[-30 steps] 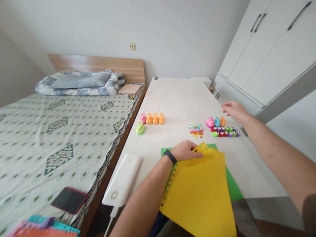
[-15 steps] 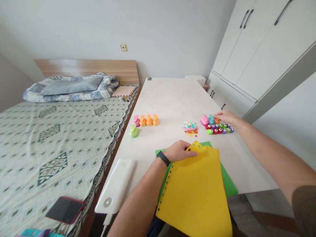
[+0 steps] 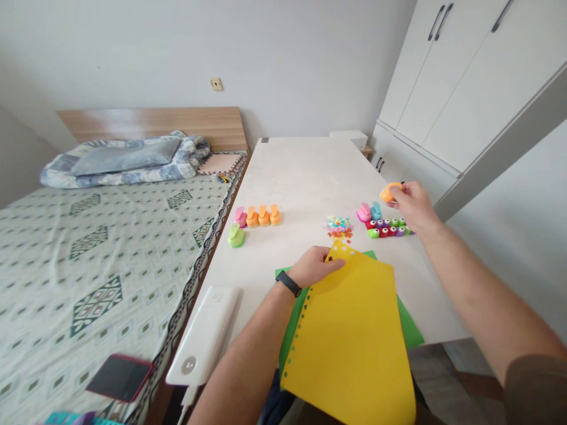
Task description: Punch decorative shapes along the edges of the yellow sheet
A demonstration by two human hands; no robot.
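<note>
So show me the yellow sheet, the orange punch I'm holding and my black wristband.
Yellow sheet (image 3: 349,330), head view: middle of its face.
Orange punch (image 3: 388,192), head view: its exposed body.
Black wristband (image 3: 289,284), head view: its outer face.

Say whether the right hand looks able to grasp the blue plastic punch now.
Probably not freely: the right hand holds an orange plastic punch, though the blue plastic punch stands in view nearby.
</note>
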